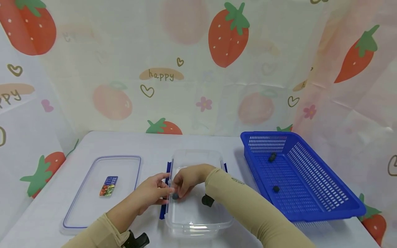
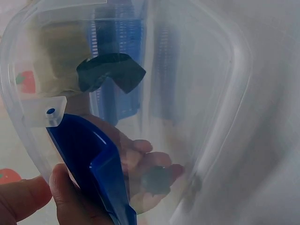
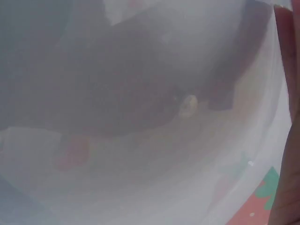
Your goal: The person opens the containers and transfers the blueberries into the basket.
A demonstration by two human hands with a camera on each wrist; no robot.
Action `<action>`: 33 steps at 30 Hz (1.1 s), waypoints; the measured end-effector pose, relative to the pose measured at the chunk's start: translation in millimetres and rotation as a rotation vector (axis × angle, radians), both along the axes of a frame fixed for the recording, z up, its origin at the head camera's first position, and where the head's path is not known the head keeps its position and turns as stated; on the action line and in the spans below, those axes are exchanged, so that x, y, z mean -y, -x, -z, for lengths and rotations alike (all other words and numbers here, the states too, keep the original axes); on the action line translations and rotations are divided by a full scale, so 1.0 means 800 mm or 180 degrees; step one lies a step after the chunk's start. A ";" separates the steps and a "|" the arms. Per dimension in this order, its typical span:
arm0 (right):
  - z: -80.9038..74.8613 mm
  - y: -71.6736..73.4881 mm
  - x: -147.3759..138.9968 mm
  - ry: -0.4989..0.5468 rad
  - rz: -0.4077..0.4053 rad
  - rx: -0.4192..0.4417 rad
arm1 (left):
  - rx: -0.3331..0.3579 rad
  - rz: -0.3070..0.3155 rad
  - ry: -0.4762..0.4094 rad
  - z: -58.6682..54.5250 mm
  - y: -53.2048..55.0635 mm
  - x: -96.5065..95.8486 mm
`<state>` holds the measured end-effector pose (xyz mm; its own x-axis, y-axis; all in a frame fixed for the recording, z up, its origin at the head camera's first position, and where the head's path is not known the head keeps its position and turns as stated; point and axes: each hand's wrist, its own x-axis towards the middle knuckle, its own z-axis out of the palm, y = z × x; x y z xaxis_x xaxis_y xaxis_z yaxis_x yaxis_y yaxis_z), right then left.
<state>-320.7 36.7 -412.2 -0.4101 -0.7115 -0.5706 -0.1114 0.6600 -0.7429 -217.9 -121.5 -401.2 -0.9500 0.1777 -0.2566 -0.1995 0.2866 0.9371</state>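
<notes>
A clear plastic box (image 1: 198, 215) with blue side latches (image 1: 163, 210) stands in the middle of the table, lidless. My right hand (image 1: 190, 177) reaches down inside it and pinches a small dark ball (image 1: 175, 196) close to the left wall. Through the clear wall, the left wrist view shows the same ball (image 2: 156, 181) at the fingertips. My left hand (image 1: 151, 191) grips the box's left edge by the blue latch, thumb near the rim. In the right wrist view, mostly blurred plastic appears, with part of a hand (image 3: 287, 154) at the right edge.
On the right stands a blue perforated basket (image 1: 350, 206) with a few dark balls (image 1: 276, 189) in it. A clear lid (image 1: 81, 210) with a blue seal and a printed label (image 1: 108, 186) lies to the left. Patterned sheeting (image 1: 192, 82) encloses the back and sides.
</notes>
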 end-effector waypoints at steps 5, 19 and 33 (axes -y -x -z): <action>-0.003 0.001 0.000 0.0141 0.0028 0.0026 | 0.0000 -0.0006 -0.0008 0.000 0.000 0.000; -0.035 0.016 -0.011 0.0326 0.0049 -0.0213 | 0.0043 -0.0079 0.0048 -0.003 -0.003 -0.002; -0.123 0.035 -0.117 0.0669 0.0532 -0.0828 | 0.0028 -0.0051 0.0057 -0.003 -0.004 -0.002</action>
